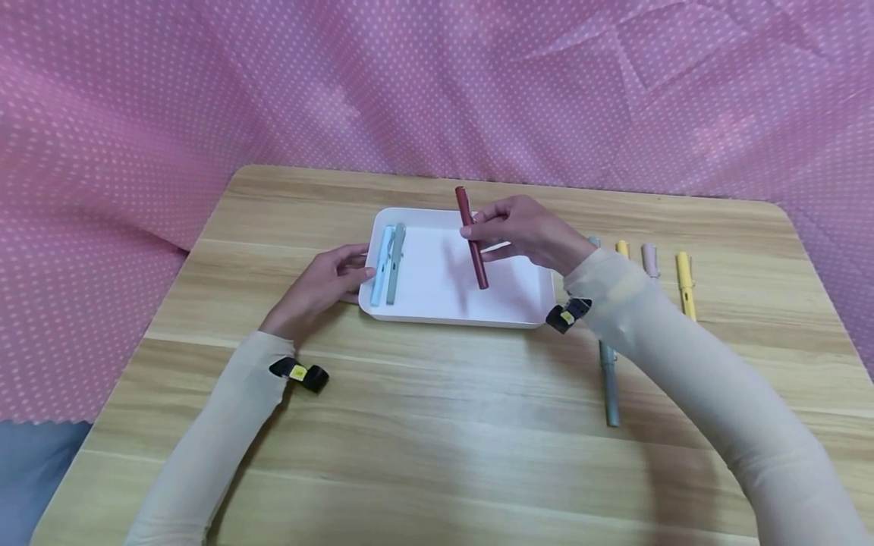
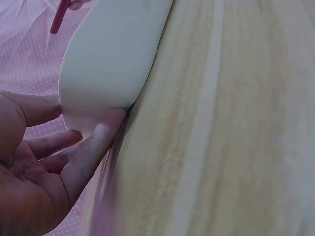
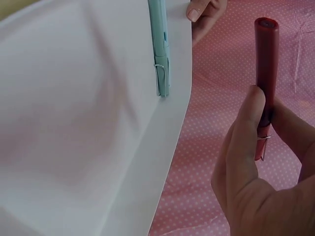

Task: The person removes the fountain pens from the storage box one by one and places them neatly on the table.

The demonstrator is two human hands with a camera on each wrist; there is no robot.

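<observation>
The bench carries a white tray. My left hand grips its left end. The fingers of my right hand pinch a dark red pen above the tray. Inside, a light blue pen lies beside a grey-green pen.

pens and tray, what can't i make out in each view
Head view: lilac pen, lower end behind the right sleeve.
Head view: slate pen, upper end behind that sleeve.
Left wrist view: red pen, one end past the top edge.
Left wrist view: tray, inside hidden by its wall.
Right wrist view: sage pen, far end past the top edge.
</observation>
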